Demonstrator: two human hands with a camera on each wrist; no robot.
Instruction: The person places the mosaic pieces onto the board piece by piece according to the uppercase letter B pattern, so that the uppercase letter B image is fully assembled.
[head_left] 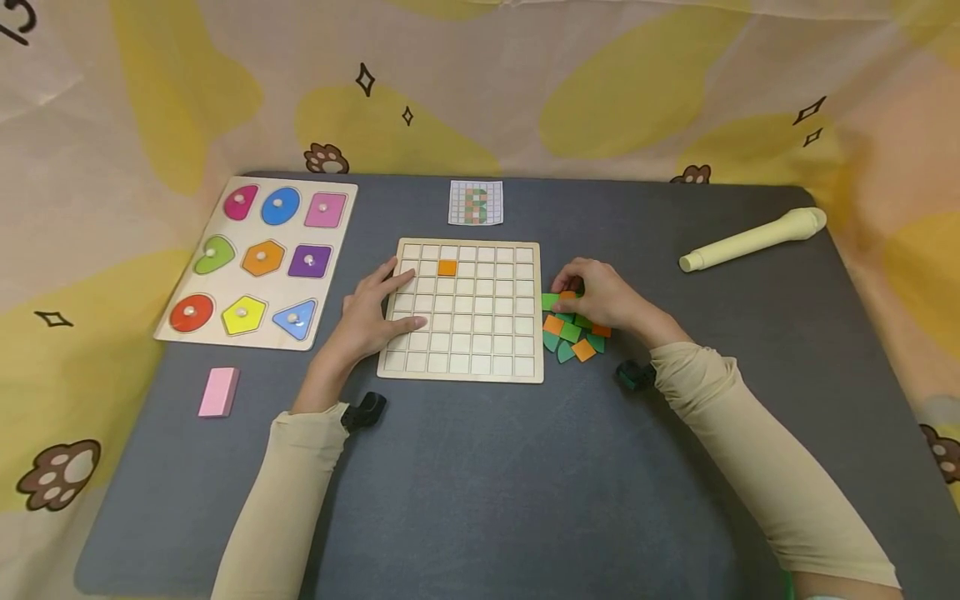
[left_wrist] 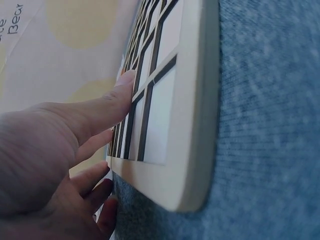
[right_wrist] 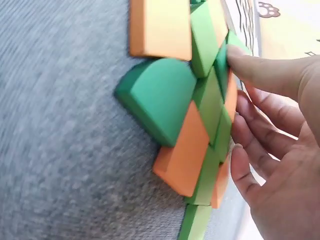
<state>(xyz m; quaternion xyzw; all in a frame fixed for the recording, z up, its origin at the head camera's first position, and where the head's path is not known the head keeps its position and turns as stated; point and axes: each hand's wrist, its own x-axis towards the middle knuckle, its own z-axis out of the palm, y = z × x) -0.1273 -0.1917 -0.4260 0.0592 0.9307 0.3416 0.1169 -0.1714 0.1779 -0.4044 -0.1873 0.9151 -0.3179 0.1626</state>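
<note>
In the head view, the left hand (head_left: 367,312) rests on the left edge of a wooden grid board (head_left: 536,333), fingers and thumb spread; the left wrist view shows its thumb (left_wrist: 112,102) over the white cells. One orange square (head_left: 447,267) lies in a cell of the second row. Right of the board, the right hand (head_left: 600,293) is over a pile of green and orange pieces (head_left: 570,332). In the right wrist view its thumb (right_wrist: 265,72) touches the pile, with the other fingers loosely bent beside it; no piece is visibly gripped.
A printed pattern card (head_left: 476,203) lies behind the board. To the left are a knobbed shape puzzle (head_left: 292,287) and a pink block (head_left: 218,392). A pale yellow microphone-shaped object (head_left: 752,240) lies at the back right. Patterned cloth (head_left: 480,92) stands behind the table.
</note>
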